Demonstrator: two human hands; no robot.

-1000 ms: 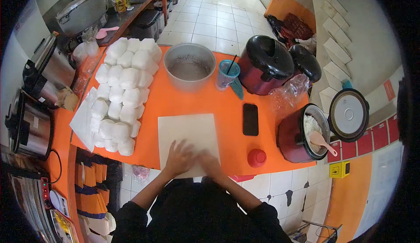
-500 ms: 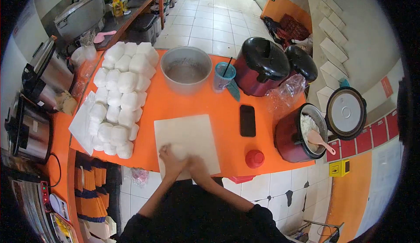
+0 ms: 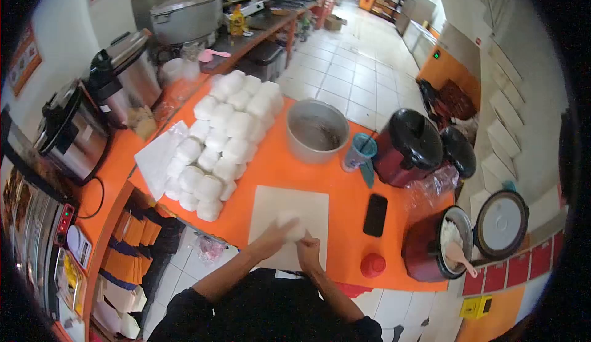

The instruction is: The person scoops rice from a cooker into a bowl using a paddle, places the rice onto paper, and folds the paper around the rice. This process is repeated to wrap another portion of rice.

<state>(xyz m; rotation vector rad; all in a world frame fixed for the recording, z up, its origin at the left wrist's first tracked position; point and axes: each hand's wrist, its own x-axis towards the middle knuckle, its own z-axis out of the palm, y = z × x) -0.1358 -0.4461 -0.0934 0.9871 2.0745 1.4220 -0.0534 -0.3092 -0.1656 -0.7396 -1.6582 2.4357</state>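
Observation:
A white rounded packet [image 3: 289,226] is between my hands, over a sheet of pale paper [image 3: 317,206] on the orange table. My left hand [image 3: 272,238], a little blurred, is closed around the packet's left side. My right hand [image 3: 309,248] is closed in a fist at the packet's lower right. Whatever its fingers hold is hidden. Many similar white packets [image 3: 209,157] are piled in rows to the left, beside a stack of white sheets [image 3: 154,160].
Beyond the paper stands a metal pot [image 3: 317,136], with a blue cup [image 3: 359,151] beside it. To the right are a black phone [image 3: 375,215], a red container [image 3: 372,266] and an open rice cooker [image 3: 431,243] with a pink paddle [image 3: 460,256]. Closed dark-red cookers [image 3: 406,148] stand behind.
The view has swung left and up, so the table sits lower and further right. My hands have lifted the white packet from low on the paper, and my right hand has closed into a fist.

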